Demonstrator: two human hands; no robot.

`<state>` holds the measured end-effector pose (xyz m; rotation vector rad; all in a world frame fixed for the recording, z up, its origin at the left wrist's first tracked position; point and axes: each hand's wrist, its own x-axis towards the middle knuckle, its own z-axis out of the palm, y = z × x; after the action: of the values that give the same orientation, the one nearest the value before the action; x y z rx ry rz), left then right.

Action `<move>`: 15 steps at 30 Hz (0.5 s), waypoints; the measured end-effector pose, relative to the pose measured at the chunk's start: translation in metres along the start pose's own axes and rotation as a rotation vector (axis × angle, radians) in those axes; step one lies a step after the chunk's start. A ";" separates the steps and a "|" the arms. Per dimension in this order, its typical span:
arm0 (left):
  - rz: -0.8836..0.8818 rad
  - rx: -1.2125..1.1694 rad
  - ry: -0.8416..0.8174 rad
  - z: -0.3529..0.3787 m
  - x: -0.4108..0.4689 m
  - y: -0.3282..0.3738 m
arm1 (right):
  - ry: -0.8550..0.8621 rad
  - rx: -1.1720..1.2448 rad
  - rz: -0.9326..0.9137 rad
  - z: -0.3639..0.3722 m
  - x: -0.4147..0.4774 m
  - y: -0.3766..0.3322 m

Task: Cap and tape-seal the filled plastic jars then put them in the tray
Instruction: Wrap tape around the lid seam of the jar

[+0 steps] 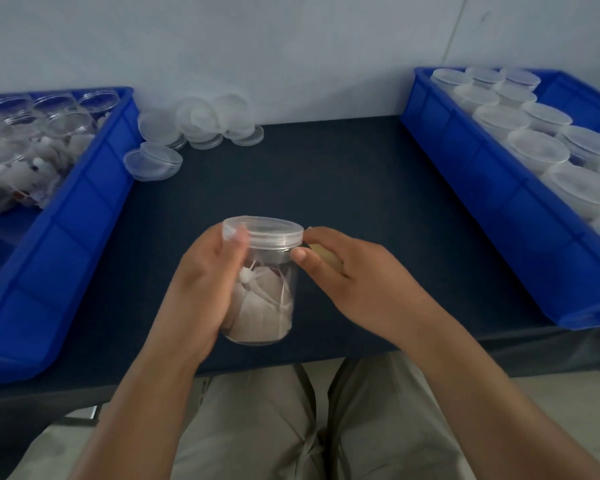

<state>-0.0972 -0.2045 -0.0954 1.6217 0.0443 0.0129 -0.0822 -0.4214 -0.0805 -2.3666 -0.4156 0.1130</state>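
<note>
Left hand (205, 282) is clasped round the filled jar (265, 306), its lid (267, 230) pinched by the right hand (347, 271); the seal could be spoiled if the lid is seated crooked.

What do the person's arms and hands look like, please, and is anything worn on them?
The left hand and right hand are bare: no gloves, rings or watch show. The left forearm and right forearm are uncovered to the frame's edge, with no sleeve in view. Light khaki trousers cover the legs.
</note>
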 end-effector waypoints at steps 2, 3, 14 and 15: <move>0.071 0.130 0.009 0.001 -0.001 -0.001 | 0.016 -0.002 -0.008 0.005 -0.002 -0.003; 0.057 0.148 0.028 0.000 -0.001 -0.001 | 0.018 -0.008 -0.023 0.007 -0.003 -0.004; -0.050 -0.078 -0.001 -0.022 0.008 -0.001 | -0.198 -0.181 -0.151 -0.039 0.005 0.001; -0.066 -0.091 -0.003 -0.022 0.008 -0.001 | -0.217 -0.198 -0.164 -0.045 0.005 0.001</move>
<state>-0.0901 -0.1819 -0.0955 1.5290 0.0938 -0.0377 -0.0681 -0.4493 -0.0483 -2.5111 -0.7543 0.2635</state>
